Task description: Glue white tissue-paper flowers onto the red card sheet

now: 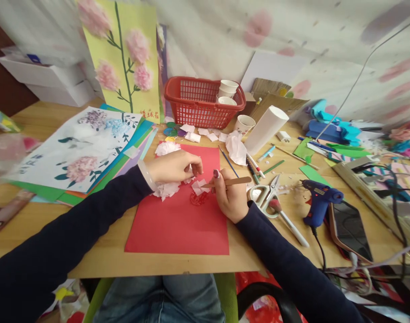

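A red sheet of paper point(181, 229) lies on the wooden table. Pale pink crumpled paper tufts point(167, 190) sit along its left side, beside and under my left hand point(176, 167), whose fingers curl down; what they hold, if anything, is hidden. My right hand point(230, 195) grips a thin wooden stick point(238, 181) that points left. At the stick's tip is a small pale paper square point(200, 187), just above a red scribbled patch point(198, 198) on the sheet.
Behind the sheet stand a red basket point(205, 112) with paper cups and a white roll point(267, 128). Scissors point(267, 197), a blue glue gun point(317, 202) and a phone point(349, 229) lie right. Flower artwork point(100, 139) rests on coloured sheets at the left.
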The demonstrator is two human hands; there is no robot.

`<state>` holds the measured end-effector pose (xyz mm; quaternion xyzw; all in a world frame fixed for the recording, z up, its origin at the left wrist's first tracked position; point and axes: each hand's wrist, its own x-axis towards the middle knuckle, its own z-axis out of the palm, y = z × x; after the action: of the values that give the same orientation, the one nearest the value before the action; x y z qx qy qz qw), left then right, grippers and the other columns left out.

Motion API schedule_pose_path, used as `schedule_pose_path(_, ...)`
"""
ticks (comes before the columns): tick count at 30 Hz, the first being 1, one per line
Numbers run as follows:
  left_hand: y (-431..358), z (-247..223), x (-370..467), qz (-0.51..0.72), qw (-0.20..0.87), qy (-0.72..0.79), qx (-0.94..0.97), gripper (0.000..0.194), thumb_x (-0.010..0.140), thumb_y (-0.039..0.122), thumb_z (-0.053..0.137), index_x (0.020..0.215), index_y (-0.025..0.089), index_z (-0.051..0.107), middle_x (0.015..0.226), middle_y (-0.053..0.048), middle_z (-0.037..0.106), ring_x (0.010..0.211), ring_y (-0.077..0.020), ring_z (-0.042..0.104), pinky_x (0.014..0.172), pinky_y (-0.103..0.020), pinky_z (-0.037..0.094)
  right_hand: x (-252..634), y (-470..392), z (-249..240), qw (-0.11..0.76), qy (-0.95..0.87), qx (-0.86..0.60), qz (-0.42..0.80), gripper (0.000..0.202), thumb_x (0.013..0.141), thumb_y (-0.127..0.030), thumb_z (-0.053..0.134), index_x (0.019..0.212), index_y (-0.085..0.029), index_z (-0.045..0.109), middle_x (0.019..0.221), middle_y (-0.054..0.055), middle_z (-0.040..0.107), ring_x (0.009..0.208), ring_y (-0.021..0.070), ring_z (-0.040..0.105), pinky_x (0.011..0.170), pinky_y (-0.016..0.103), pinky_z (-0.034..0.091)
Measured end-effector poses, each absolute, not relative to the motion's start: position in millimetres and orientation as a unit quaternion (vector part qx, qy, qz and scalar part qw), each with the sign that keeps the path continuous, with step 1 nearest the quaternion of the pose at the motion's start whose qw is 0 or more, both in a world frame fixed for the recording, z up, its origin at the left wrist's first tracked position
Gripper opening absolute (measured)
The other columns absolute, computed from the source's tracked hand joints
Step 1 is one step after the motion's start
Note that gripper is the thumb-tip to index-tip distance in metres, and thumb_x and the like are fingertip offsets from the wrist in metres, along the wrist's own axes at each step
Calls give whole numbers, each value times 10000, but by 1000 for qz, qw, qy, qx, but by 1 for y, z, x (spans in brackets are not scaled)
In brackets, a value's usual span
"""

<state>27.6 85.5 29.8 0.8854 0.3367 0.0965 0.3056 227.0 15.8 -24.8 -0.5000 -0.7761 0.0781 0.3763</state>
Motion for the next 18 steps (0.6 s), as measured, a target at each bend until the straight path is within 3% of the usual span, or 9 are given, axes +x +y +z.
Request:
schedule_pose_path(8, 84, 53, 15, 119, 212, 365, 899, 320, 722, 17, 485, 901, 163, 707, 910, -10, 736, 755, -129, 619, 698, -223, 443, 228, 17, -27, 428, -762, -477, 100, 440, 1053, -441, 350, 719, -220, 532, 551, -4, 582, 478, 128, 533, 504, 249, 377)
schedule_pose_path(15, 98, 105, -79, 239, 57, 598, 763, 285, 760, 171, 565, 1002, 140, 713, 974, -49, 731, 762, -167, 593, 744, -284, 456, 229, 21, -26, 544, -656, -476, 218, 503, 1040, -469, 394, 632, -215, 544, 465, -20, 523, 388, 115, 486, 426, 258, 365)
schedule_pose_path(18, 107, 110, -126, 192, 4, 691, 696, 300, 779, 256, 605, 1034, 127, 695, 989, -74, 725, 839, -200, 607, 780, -296, 446, 228, 25, -30, 569, -608, -482, 272, 506, 1016, -524, 428, 637, -212, 552, 445, -26, 508, 376, 117, 475, 410, 259, 365)
